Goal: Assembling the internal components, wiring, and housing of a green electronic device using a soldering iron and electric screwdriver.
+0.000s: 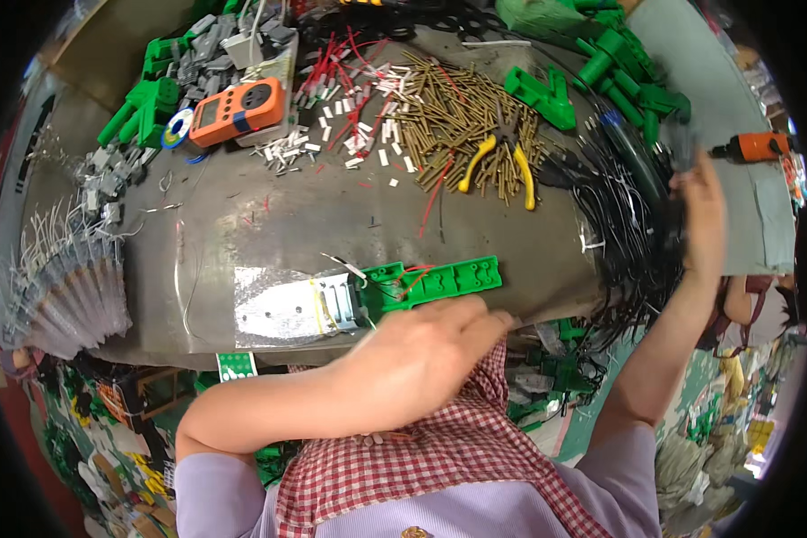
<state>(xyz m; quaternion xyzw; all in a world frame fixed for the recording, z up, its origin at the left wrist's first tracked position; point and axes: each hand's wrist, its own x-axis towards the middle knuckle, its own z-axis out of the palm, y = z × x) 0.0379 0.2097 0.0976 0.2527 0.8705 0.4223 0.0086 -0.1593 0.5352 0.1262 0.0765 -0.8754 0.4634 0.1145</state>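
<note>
The left hand (421, 359) curls palm-down with its fingertips hidden, just beside an open, ribbed green plastic case (462, 280) near the worktop's (287, 215) front edge, while the blurred right hand (704, 211) reaches out beside smooth black cables (614, 202); I cannot tell whether either pinches anything. The step looks like wiring, and the next move seems to call for keeping the thin red wires (412, 285) inside the case. Farther back, yellow-handled pliers (480, 161) lie on slim brass-coloured rods (426, 112).
</note>
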